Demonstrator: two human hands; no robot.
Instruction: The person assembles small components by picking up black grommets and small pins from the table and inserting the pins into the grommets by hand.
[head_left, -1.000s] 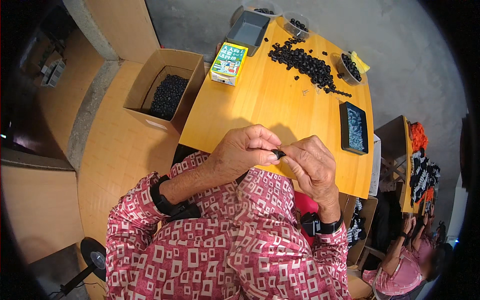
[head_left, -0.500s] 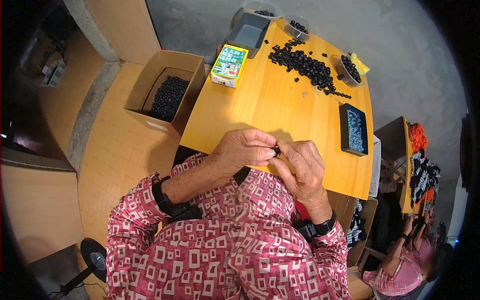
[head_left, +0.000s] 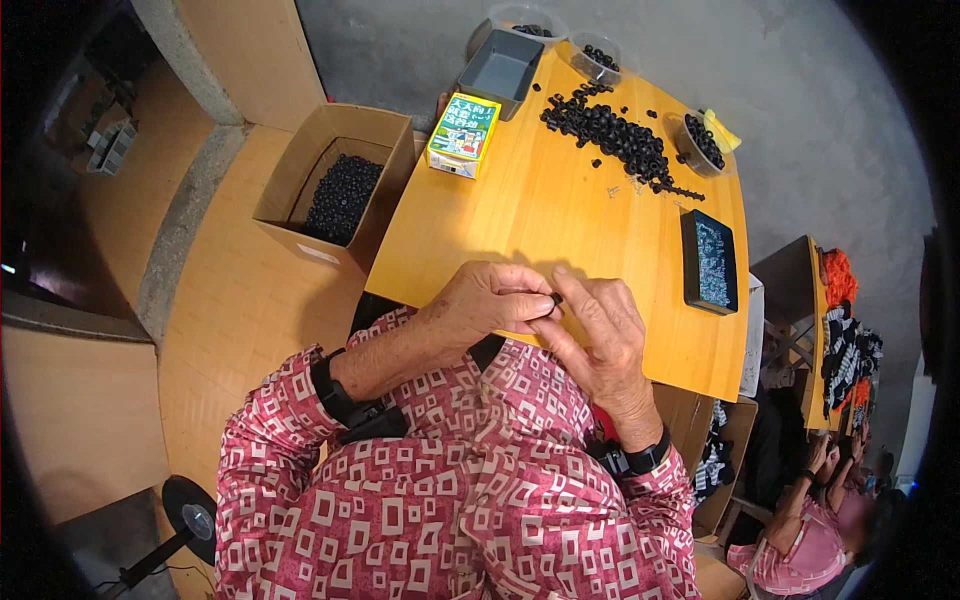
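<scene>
Between the thumb and fingertips of my left hand [head_left: 488,300] is a small black plastic piece [head_left: 556,299], held just above the table's near edge. Its finer shape is too small to make out. My right hand [head_left: 608,335] is beside it with thumb and forefinger spread apart around the piece, not closed on it. Farther back on the wooden table [head_left: 480,225] lies a heap of black ring-like parts [head_left: 610,130], with a few small metal pieces [head_left: 614,190] by its near side. A black tray [head_left: 690,262] of small shiny metal parts stands at the right.
At the table's far left are a yellow-green carton [head_left: 463,135] and a grey bin [head_left: 515,62]. Clear tubs [head_left: 597,58] and a bowl [head_left: 703,146] hold black parts. A cardboard box [head_left: 392,190] of black pieces is left; another person [head_left: 810,535] works at lower right.
My right thumb and forefinger have parted from the black piece, and the forefinger has lifted. My left hand keeps its pinch in nearly the same place.
</scene>
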